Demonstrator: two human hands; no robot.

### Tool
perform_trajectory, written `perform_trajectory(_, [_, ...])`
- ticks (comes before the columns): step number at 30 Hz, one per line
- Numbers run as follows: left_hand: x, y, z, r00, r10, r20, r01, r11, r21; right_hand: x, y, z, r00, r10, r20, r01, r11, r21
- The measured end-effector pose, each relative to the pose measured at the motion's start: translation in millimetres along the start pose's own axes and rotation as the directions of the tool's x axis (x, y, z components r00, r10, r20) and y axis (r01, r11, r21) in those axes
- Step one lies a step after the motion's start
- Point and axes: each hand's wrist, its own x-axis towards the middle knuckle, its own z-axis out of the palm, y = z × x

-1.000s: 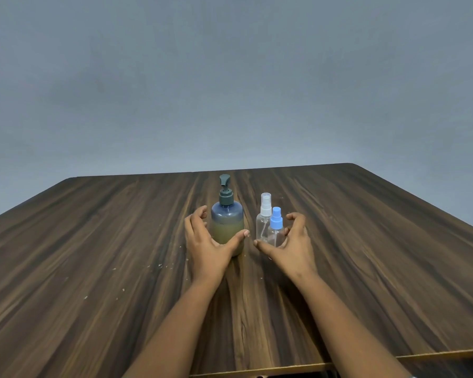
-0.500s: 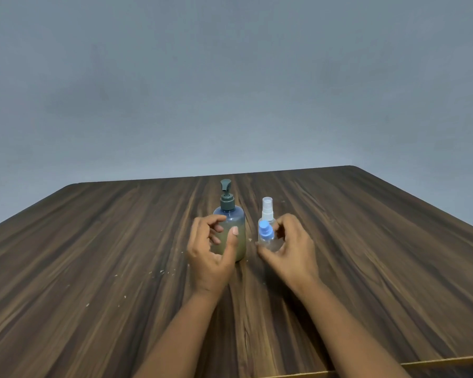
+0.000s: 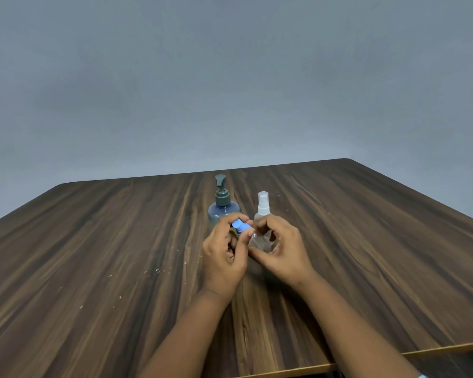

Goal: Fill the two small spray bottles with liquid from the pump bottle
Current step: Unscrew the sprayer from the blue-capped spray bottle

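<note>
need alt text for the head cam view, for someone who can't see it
Two hands hold a small clear spray bottle tilted over a dark wooden table: the right hand grips its body, the left hand pinches its blue cap. Behind them stand a blue-grey pump bottle and a white-capped spray bottle.

Table (image 3: 93, 255): pump bottle (image 3: 221, 205) at centre; spray bottle (image 3: 263, 205) just right of it; second spray bottle (image 3: 260, 241) tilted in front, between both hands.
</note>
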Motion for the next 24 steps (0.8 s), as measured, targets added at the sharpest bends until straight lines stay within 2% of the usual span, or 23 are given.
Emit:
perform_trajectory(5, [0.9, -3.1, 0.6, 0.982, -0.147, -0.121, 0.127, 0.979, -0.157, -3.1, -1.2, 4.0, 0.999, -0.037, -0.03, 0.035, 0.998, -0.05])
perform_trajectory(8, [3.0, -3.7, -1.4, 0.979, -0.129, -0.155, 0.107, 0.984, -0.146, -4.8, -3.4, 3.9, 0.998, -0.065, -0.025, 0.062, 0.994, -0.089])
perform_trajectory(11, [1.8, 2.3, 1.1, 0.995, -0.061, -0.078, 0.053, 0.994, -0.098, -1.5, -3.0, 0.7, 0.996, -0.014, -0.092, 0.003, 0.992, -0.123])
perform_trajectory(14, [-1.5, -0.6, 3.2, 1.0, 0.006, -0.021, -0.008, 0.998, -0.055, 0.6, -2.1, -1.2, 0.987, -0.048, -0.152, 0.018, 0.981, -0.192])
perform_trajectory(17, [-1.0, -5.3, 0.6, 0.996, -0.042, -0.079, 0.043, 0.999, 0.01, 0.4, 0.1, -0.3, 0.987, -0.071, -0.144, 0.03, 0.962, -0.27])
perform_trajectory(19, [0.5, -2.7, -1.6, 0.991, -0.071, -0.113, 0.069, 0.997, -0.027, 0.6, -0.2, 0.8, 0.987, -0.069, -0.146, 0.024, 0.956, -0.291])
perform_trajectory(24, [-2.8, 1.6, 0.3, 0.998, -0.01, 0.067, 0.014, 0.999, -0.051, 0.9, -2.5, -2.4, 0.982, -0.081, -0.172, 0.028, 0.956, -0.293])
